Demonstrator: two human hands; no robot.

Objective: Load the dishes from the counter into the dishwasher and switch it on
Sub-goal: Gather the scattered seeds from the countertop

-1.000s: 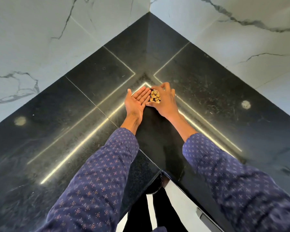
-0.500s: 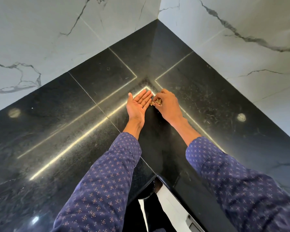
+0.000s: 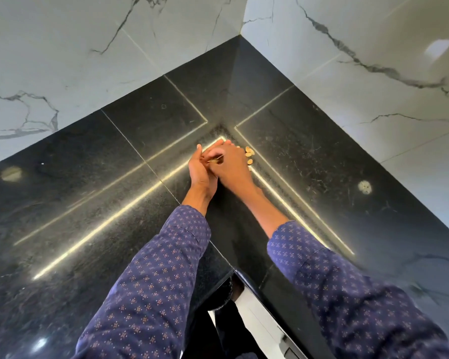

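Note:
No dishes are in view. My two hands meet in the corner of the black stone counter [image 3: 88, 203]. My left hand [image 3: 198, 172] stands on its edge with the palm turned to the right and the fingers straight. My right hand [image 3: 231, 164] lies against that palm with curled fingers, pinching small tan food scraps [image 3: 215, 159] between the two hands. A few more tan scraps [image 3: 249, 152] lie loose on the counter just right of my right hand.
White marble-look walls [image 3: 62, 60] close the corner on both sides. The counter's inner edge runs below my arms, with a glossy white appliance front [image 3: 254, 322] and its handle under it. Light strips reflect in the dark stone.
My right hand swept the pile of scraps leftward into my left palm and now covers it. A few scraps stayed behind on the counter to its right. The view tilted down slightly.

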